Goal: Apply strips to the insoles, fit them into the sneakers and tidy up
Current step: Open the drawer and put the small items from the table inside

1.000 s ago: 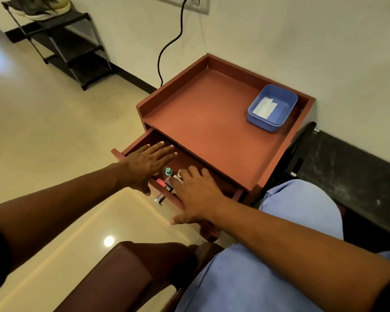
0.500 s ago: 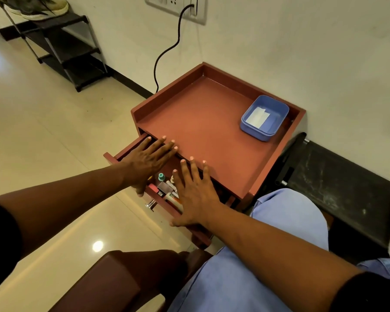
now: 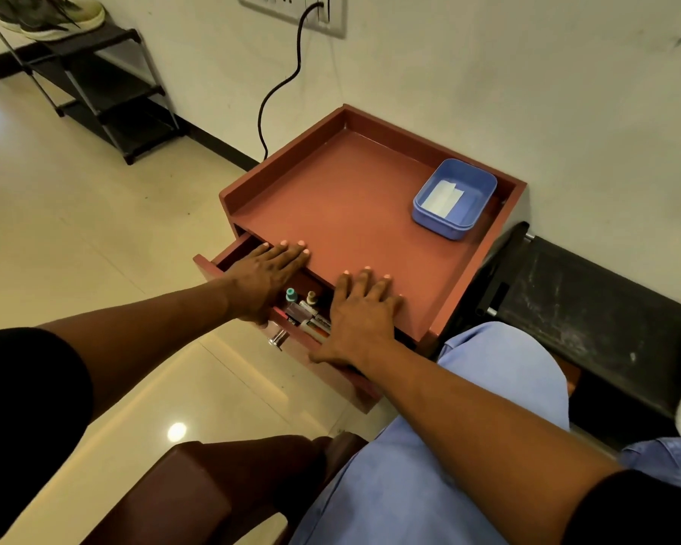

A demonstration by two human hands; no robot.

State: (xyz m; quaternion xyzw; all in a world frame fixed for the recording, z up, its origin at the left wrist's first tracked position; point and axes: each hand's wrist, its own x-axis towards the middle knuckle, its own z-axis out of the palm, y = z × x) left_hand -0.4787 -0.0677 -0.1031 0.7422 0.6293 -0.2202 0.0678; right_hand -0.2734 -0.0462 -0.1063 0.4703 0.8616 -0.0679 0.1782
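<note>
My left hand (image 3: 266, 275) lies flat over the open drawer (image 3: 229, 255), fingers (image 3: 291, 251) straight and together, their tips resting on the front edge of the red counter (image 3: 343, 198). My right hand (image 3: 360, 310) lies the same way just to the right, fingers spread and straight, tips on the counter top, thumb out along the drawer's front panel. Neither hand holds anything.

Between my hands the drawer shows its contents: a small bottle with a teal cap (image 3: 290, 295), a second one with a pale cap (image 3: 311, 297), and some tubes and packets (image 3: 311, 322) lying crowded together; I cannot read them. A metal knob (image 3: 278, 340) sticks out of the drawer front, below the gap between my hands.

At about 2 o'clock from my right hand, near the counter's far right corner, stands a blue tub (image 3: 453, 200) with a white strip (image 3: 443, 196) lying flat in it.

The sneakers (image 3: 44, 15) sit on the top shelf of a black shoe rack (image 3: 103, 84) against the wall, well apart at 10 o'clock from the counter. A black cable (image 3: 282, 84) runs from a wall socket (image 3: 295, 7) down behind the counter. At 3 o'clock from the counter is a dark bench (image 3: 590, 300), and my blue-clad knee (image 3: 500, 371) shows at 5 o'clock from my right hand.
</note>
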